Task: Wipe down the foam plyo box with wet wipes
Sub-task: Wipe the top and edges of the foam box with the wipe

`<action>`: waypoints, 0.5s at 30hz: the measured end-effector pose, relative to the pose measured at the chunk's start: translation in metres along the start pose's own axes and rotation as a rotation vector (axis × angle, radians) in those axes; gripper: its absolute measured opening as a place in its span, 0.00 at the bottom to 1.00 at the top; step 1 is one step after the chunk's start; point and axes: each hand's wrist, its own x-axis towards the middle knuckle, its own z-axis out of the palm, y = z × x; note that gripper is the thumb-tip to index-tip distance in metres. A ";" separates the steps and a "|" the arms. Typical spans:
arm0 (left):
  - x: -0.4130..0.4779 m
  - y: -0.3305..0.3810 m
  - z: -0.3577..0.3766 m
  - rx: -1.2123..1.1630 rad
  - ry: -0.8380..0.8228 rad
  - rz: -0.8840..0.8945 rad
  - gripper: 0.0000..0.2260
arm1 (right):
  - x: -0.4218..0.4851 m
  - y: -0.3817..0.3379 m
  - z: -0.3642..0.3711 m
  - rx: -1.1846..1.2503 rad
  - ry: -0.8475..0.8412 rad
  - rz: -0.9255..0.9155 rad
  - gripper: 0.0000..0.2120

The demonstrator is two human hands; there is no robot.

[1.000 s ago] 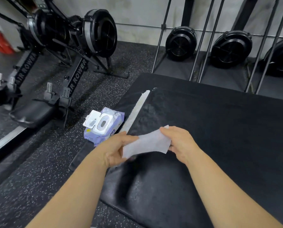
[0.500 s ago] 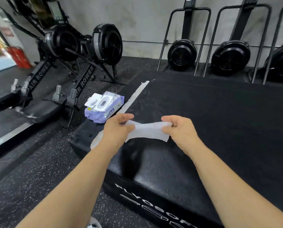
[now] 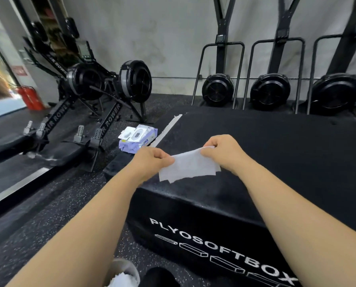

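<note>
Spreading across most of the view, a speckled black rubber floor (image 3: 48, 214) carries everything else. The foam plyo box (image 3: 276, 162) sits on it, filling the right and centre – black, with a lightly textured top and white "PLYOSOFTBOX" lettering on the near side. Two black rowers (image 3: 102, 83) marked "AIR ROWER" stand to the left of the box, side by side. Three black fan machines (image 3: 270, 91) with upright frames line the grey wall behind it. A red fire extinguisher (image 3: 30, 97) stands on the floor at far left, beyond the rowers.

A white strip (image 3: 168, 129) runs along the box's left top edge. Just beside that edge lies a purple pack of wipes (image 3: 138, 137) with its white lid flipped open; whether it rests on the floor or on a lower black ledge cannot be told.

Above the near left corner of the box top, a white wet wipe (image 3: 190, 166) hangs stretched between the two hands, clear of the surface. The left hand (image 3: 150, 160) pinches its left corner, fingers curled tight round it. The right hand (image 3: 224, 150) pinches the upper right corner the same way – fingers closed narrowly on the sheet, which droops below.
</note>
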 end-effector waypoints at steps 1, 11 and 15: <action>-0.001 -0.006 -0.001 -0.014 0.007 -0.020 0.08 | -0.002 0.001 0.004 0.036 -0.020 0.023 0.06; 0.035 -0.080 0.021 0.206 0.073 -0.103 0.07 | 0.034 0.038 0.080 -0.351 -0.090 0.295 0.07; 0.070 -0.097 0.025 0.302 0.211 -0.024 0.08 | 0.071 0.044 0.100 -0.521 -0.037 0.252 0.10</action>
